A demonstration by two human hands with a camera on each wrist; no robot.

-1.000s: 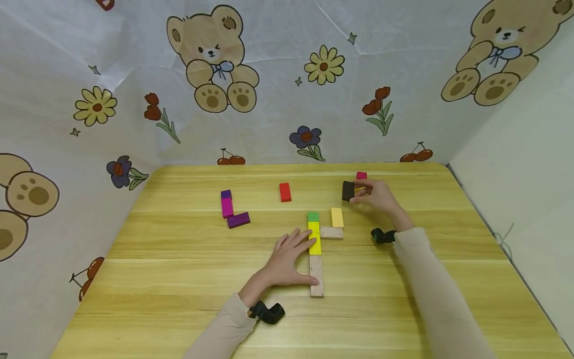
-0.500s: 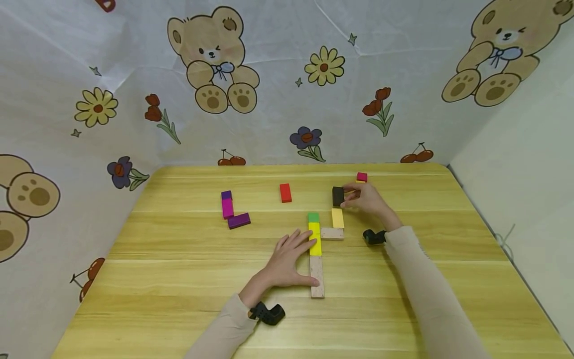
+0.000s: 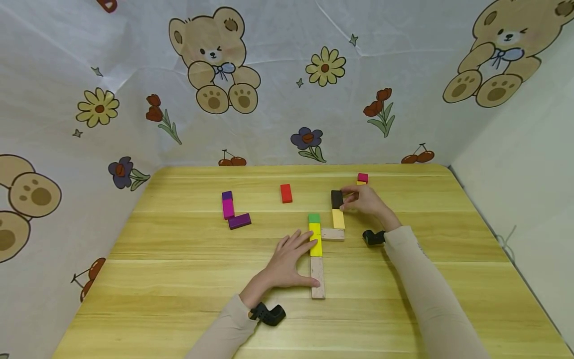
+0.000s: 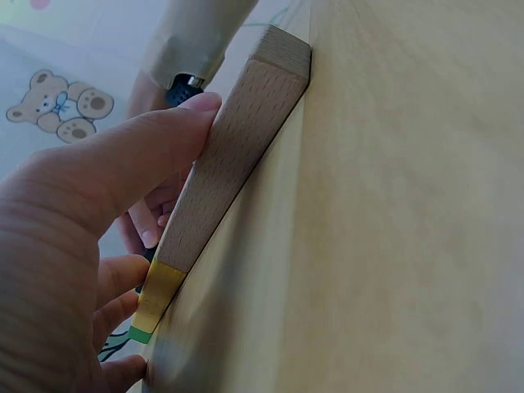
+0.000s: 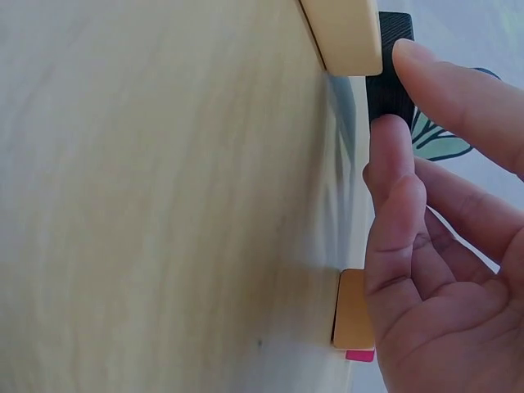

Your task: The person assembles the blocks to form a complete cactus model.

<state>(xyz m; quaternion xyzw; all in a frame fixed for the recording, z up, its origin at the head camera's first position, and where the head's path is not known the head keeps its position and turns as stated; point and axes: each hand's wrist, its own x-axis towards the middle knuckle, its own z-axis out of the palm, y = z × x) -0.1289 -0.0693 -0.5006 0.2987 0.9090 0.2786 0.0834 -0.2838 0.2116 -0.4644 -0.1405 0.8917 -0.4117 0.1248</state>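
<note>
My right hand point(image 3: 364, 201) pinches a black wooden block point(image 3: 337, 199) with thumb and fingers. The black block point(image 5: 396, 90) appears to meet the far end of a pale yellow block point(image 3: 338, 219). That one stands at the far side of a short beige block point(image 3: 333, 235), which runs sideways from a row. The row has a green block point(image 3: 314, 218), a yellow block point(image 3: 316, 249) and a long plain wood block point(image 3: 318, 289). My left hand point(image 3: 287, 264) lies spread, its fingers on the yellow block and the thumb point(image 4: 184, 127) on the plain wood block.
A red block point(image 3: 286, 193) lies alone toward the back. To its left are an indigo block point(image 3: 227, 195), a magenta block point(image 3: 228, 209) and a purple block point(image 3: 239, 221). Behind my right hand sit a crimson block point(image 3: 362, 177) and an orange-yellow block point(image 5: 354, 311).
My right hand has carried the black block left and then toward me, up to the pale yellow block. The left hand has stayed in place on the row.
</note>
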